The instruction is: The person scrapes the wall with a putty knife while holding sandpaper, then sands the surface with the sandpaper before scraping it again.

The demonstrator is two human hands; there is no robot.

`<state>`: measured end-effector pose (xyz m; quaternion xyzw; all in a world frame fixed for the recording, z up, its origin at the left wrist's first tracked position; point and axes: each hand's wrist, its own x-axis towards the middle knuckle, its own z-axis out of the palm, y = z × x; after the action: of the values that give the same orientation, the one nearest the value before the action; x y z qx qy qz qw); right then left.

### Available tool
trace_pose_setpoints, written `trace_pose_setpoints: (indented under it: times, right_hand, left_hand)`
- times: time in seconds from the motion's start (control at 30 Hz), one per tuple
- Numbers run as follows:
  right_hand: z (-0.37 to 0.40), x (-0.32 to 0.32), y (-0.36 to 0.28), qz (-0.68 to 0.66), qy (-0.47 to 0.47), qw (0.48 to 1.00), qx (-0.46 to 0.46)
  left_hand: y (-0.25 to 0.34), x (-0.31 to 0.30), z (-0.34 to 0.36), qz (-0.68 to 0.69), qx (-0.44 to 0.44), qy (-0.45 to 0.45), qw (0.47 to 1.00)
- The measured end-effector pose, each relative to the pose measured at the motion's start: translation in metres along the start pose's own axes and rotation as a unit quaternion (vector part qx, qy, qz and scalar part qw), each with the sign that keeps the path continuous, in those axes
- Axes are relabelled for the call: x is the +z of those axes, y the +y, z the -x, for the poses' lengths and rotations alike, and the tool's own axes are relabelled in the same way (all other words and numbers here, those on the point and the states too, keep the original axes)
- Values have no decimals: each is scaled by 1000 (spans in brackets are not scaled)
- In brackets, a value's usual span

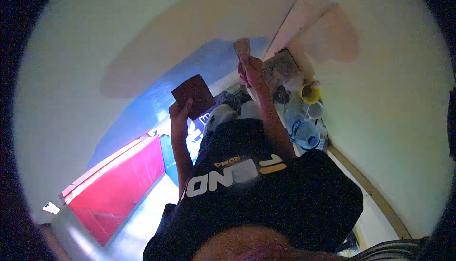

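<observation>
My left hand [180, 114] is closed on a dark brown square piece [195, 95] that looks like sandpaper, with the thumb lying on its face. Higher and to the right, my right hand [251, 72] grips a putty knife [242, 47] by its handle. The blade points up, away from me, and looks pale and smeared. A space separates the two hands. Both are held out in front of my dark printed T-shirt [247, 185]. The fingers behind the brown piece are hidden.
Walls rise close by: a pale wall with a blue painted area [204, 61] ahead and another pale wall [394, 118] on the right. Along the right stand a yellow container [310, 93], a white cup [314, 110] and a blue water jug [306, 134]. A red panel [118, 187] is at lower left.
</observation>
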<state>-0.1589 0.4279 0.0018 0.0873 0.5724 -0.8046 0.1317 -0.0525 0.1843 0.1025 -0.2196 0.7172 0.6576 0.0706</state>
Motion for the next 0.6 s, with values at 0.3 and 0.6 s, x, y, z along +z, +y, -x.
trace_pose_setpoints:
  times: [0.3, 0.6]
  right_hand:
    - [-8, 8, -11, -23, -2, 1000, 9]
    - [1, 2, -10, 33, -3, 999, 23]
  left_hand:
    - [-5, -7, 6, 1, 21, 2, 1000]
    - [-4, -5, 4, -12, 17, 4, 1000]
